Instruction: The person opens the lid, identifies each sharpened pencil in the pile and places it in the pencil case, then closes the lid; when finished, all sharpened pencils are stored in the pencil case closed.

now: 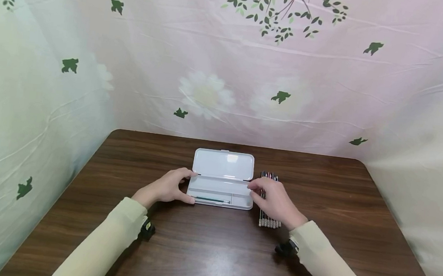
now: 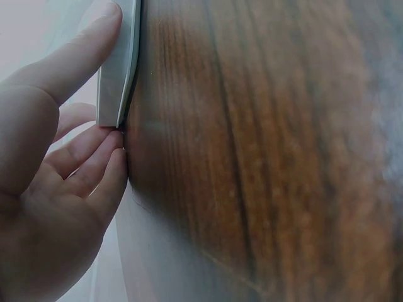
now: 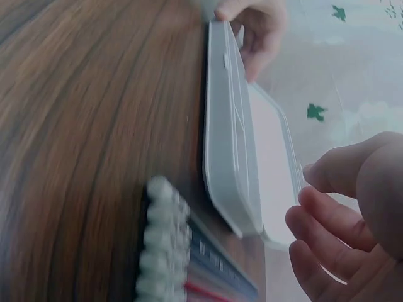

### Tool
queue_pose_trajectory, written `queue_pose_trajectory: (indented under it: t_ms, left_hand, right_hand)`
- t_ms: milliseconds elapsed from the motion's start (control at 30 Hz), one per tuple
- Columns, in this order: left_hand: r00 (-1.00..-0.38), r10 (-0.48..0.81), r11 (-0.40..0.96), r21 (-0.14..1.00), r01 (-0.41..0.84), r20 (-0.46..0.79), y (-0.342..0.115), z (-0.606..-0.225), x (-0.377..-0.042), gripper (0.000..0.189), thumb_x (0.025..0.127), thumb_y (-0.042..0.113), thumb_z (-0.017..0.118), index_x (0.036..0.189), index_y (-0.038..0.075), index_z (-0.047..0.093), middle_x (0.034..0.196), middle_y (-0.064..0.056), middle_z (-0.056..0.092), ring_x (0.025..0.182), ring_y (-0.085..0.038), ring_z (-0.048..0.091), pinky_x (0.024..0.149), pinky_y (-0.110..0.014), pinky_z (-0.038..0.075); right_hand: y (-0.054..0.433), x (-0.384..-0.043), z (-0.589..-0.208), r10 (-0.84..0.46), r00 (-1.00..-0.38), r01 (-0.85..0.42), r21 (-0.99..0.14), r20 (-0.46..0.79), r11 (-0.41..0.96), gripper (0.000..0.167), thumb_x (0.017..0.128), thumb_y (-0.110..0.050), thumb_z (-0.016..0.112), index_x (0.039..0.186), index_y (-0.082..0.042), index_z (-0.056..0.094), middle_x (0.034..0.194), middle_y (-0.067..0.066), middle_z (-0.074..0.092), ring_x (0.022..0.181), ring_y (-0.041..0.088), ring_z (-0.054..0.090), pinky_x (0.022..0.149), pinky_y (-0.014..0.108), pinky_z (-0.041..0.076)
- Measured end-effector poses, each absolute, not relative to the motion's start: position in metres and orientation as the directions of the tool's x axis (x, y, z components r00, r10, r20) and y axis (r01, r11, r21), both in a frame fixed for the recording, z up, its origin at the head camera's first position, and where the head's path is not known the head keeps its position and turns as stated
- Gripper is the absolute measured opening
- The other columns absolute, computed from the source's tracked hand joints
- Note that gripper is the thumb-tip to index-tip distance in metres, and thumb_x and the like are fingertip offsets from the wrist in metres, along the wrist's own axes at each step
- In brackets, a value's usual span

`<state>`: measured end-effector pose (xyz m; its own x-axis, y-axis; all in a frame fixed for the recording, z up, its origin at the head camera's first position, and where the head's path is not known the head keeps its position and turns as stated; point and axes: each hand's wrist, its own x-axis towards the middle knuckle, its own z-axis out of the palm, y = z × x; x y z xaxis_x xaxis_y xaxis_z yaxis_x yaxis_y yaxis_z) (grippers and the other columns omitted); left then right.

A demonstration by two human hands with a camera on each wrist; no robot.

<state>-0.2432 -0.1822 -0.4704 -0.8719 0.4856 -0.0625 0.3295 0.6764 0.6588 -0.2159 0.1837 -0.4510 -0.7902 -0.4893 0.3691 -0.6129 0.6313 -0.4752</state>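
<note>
A white pencil case (image 1: pixel 221 186) lies on the table with its lid (image 1: pixel 224 164) raised toward the back. One dark teal pencil (image 1: pixel 211 199) lies in its long front compartment. My left hand (image 1: pixel 166 188) holds the case's left end, thumb at the front corner and fingers at the end wall; in the left wrist view, the thumb (image 2: pixel 79 53) rests along the case edge (image 2: pixel 116 82). My right hand (image 1: pixel 275 201) hovers by the case's right end, fingers loosely bent with nothing between them. Beneath it lies a row of several pencils (image 1: pixel 267 222), partly hidden by the hand.
The dark wooden table (image 1: pixel 216 256) has its back edge just behind the case. A printed cloth (image 1: pixel 246 68) with birds and leaves hangs around the back and sides. A dark strapped device (image 1: pixel 147 229) sits at each wrist.
</note>
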Motion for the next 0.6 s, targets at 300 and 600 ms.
queue_pose_trajectory:
  t_ms: [300,600]
  left_hand:
    - [-0.869,0.491,0.67,0.662,0.336,-0.055,-0.181,-0.471,-0.242,0.087,0.077,0.035,0.097,0.148,0.003,0.057,0.146,-0.013,0.058,0.133,-0.03,0.055,0.113,-0.045,0.051]
    - [-0.87,0.491,0.668,0.663,0.338,-0.051,-0.181,-0.47,-0.242,0.088,0.076,0.035,0.097,0.147,0.003,0.057,0.145,-0.013,0.058,0.132,-0.03,0.055,0.113,-0.045,0.051]
  right_hand:
    - [0.225,-0.212,-0.451,-0.375,-0.873,-0.486,-0.5,0.312,0.716,0.018,0.093,-0.004,0.077,0.111,-0.003,0.076,0.106,0.009,0.074,0.094,0.024,0.071,0.082,0.046,0.062]
    - [0.25,-0.21,-0.46,-0.307,-0.937,-0.347,-0.53,0.165,0.774,0.025,0.093,-0.004,0.076,0.117,0.0,0.071,0.107,0.015,0.071,0.092,0.027,0.07,0.082,0.05,0.062]
